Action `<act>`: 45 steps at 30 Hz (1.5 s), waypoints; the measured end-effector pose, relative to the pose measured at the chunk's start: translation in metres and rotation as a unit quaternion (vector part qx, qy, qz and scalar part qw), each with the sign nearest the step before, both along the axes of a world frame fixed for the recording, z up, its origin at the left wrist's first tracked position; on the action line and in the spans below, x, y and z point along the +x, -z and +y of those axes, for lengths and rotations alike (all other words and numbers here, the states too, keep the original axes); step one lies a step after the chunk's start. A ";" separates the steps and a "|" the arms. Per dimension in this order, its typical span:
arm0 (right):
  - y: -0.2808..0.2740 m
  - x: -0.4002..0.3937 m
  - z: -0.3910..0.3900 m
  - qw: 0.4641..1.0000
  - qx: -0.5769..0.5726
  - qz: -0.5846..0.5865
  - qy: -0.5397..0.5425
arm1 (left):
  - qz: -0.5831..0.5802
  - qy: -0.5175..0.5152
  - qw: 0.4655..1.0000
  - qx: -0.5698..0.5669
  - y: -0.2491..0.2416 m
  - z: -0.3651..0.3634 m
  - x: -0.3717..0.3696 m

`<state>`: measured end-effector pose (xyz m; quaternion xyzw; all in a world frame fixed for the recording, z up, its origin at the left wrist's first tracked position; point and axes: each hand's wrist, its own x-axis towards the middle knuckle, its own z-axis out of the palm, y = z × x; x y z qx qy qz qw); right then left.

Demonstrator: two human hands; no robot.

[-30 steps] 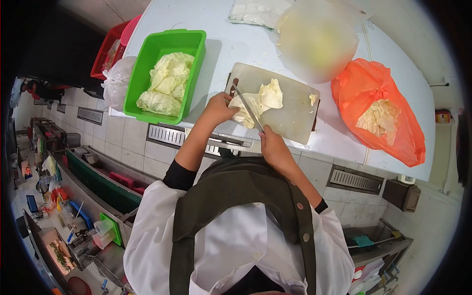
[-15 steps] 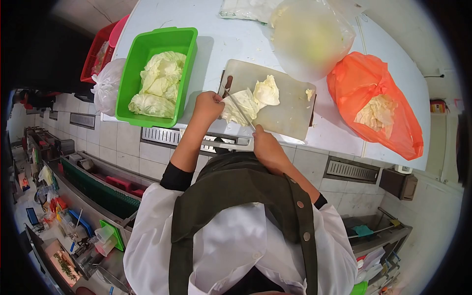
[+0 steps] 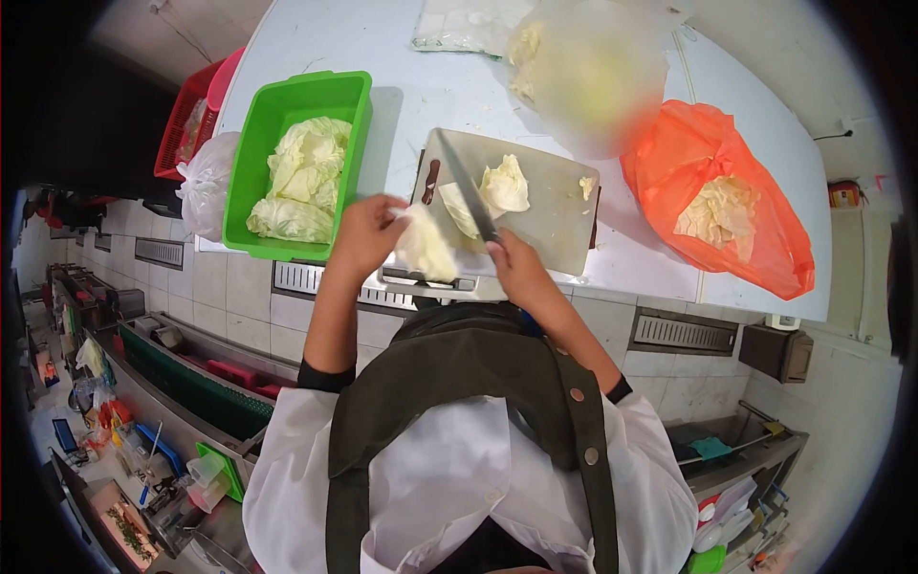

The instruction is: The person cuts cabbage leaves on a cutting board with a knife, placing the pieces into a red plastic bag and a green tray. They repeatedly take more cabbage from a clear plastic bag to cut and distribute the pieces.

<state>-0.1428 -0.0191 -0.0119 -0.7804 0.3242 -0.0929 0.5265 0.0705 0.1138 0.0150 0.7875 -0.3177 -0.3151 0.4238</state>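
Observation:
My left hand (image 3: 371, 232) is closed on a pale cabbage leaf (image 3: 425, 247), lifted at the near left edge of the cutting board (image 3: 545, 230). The leaf is blurred. In my right hand (image 3: 517, 265) is a knife (image 3: 464, 182), gripped by its handle, the blade slanting up and left over the board. A cabbage piece (image 3: 465, 210) lies partly under the blade. Beside it sits a crumpled cabbage chunk (image 3: 504, 185), with a small scrap (image 3: 586, 187) farther right. Left of the board, a green tub (image 3: 359, 143) holds several cabbage leaves (image 3: 308, 172).
An orange plastic bag (image 3: 669, 143) with cabbage leaves (image 3: 719, 212) lies at the right. A clear bag (image 3: 593, 77) of pale contents stands behind the board, near a flat plastic packet (image 3: 464, 24). A tied white bag (image 3: 207, 182) and red basket (image 3: 182, 134) are left of the tub.
My left hand has moved left and toward me, pulling a cabbage leaf off the board. The knife has risen from the cabbage, its blade now steeper.

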 end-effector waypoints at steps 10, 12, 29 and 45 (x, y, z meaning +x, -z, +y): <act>-0.024 -0.099 -0.042 0.987 0.074 -0.046 0.137 | -0.242 0.118 0.963 -0.009 0.046 -0.068 -0.028; -0.033 -0.116 -0.043 0.981 0.072 -0.043 0.172 | -0.198 0.188 0.962 -0.007 0.041 -0.062 -0.019; -0.075 -0.211 -0.036 0.955 0.136 -0.086 0.250 | -0.123 0.280 0.948 0.087 0.001 -0.162 -0.074; -0.085 -0.347 -0.021 0.824 0.101 -0.223 0.512 | -0.049 0.331 0.914 -0.228 -0.173 -0.284 -0.225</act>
